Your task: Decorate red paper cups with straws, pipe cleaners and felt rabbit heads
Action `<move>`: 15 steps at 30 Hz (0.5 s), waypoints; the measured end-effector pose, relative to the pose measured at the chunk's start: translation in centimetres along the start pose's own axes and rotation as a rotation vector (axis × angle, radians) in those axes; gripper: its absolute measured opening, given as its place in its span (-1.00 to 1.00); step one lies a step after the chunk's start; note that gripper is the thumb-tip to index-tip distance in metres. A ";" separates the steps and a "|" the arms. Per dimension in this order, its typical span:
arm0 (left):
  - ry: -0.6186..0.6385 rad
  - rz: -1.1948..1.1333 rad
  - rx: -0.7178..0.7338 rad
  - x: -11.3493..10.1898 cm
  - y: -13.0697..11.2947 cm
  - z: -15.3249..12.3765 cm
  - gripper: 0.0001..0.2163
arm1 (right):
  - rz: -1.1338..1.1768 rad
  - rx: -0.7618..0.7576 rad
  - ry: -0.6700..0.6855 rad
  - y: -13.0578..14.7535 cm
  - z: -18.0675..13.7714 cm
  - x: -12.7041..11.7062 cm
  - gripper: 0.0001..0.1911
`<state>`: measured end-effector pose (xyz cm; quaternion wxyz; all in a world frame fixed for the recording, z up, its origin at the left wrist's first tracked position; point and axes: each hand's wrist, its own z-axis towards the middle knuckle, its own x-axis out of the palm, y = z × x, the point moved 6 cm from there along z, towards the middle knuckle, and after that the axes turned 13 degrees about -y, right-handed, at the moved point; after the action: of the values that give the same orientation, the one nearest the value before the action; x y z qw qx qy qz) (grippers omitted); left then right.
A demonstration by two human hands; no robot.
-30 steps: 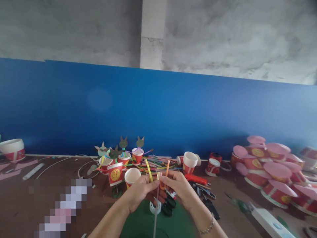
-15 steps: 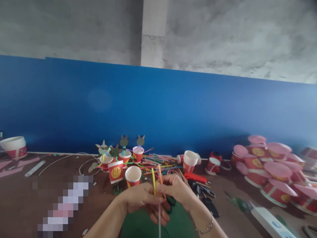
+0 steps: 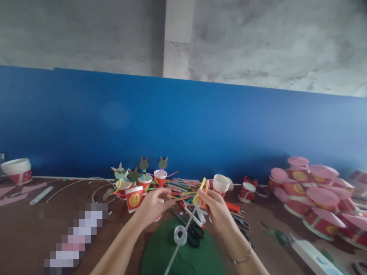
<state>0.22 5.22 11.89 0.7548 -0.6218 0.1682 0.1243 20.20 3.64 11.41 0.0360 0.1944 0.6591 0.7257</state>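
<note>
My right hand (image 3: 213, 204) pinches a bent yellow strip (image 3: 200, 191) and an orange strip (image 3: 205, 196), which look like flattened drinking straws. From them a thin white stick (image 3: 179, 246) slants down to the lower left. My left hand (image 3: 155, 206) is empty, fingers apart, in front of the red paper cup (image 3: 134, 199) and close to a heap of coloured straws (image 3: 185, 185). Below both hands, a clear tape roll (image 3: 180, 235) and black-handled scissors (image 3: 195, 235) lie on a green round mat (image 3: 160, 256). A cup behind my left hand is mostly hidden.
Cups with dark paper animal heads (image 3: 143, 164) stand at the back. Stacked red cups with pink discs (image 3: 321, 194) fill the right side. A white power strip (image 3: 312, 256) lies at lower right, a marker (image 3: 197, 219) near the middle. A blue partition (image 3: 183, 122) rises behind the table.
My hands have separated. The left let go and moved left; the right carried the yellow and orange strips up and right. The tape roll and scissors now show more fully.
</note>
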 end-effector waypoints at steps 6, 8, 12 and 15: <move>-0.183 0.757 0.058 -1.8 2.3 1.0 -0.12 | 0.171 -0.169 -0.265 1.3 1.0 -2.7 -0.58; -0.197 0.829 0.091 -1.1 2.5 0.7 -0.13 | 0.186 -0.239 -0.330 1.9 0.6 -3.0 -0.59; -0.318 0.875 0.104 -0.5 2.7 0.7 -0.22 | 0.173 -0.421 -0.442 3.5 -0.7 -3.4 -0.64; -0.273 0.781 0.116 0.1 3.6 1.1 -0.16 | 0.095 -0.518 -0.505 4.1 -1.8 -3.4 -0.67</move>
<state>-0.99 7.01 8.85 0.7000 -0.4455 0.2964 0.4730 23.57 0.38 14.45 0.2119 0.3821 0.4141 0.7985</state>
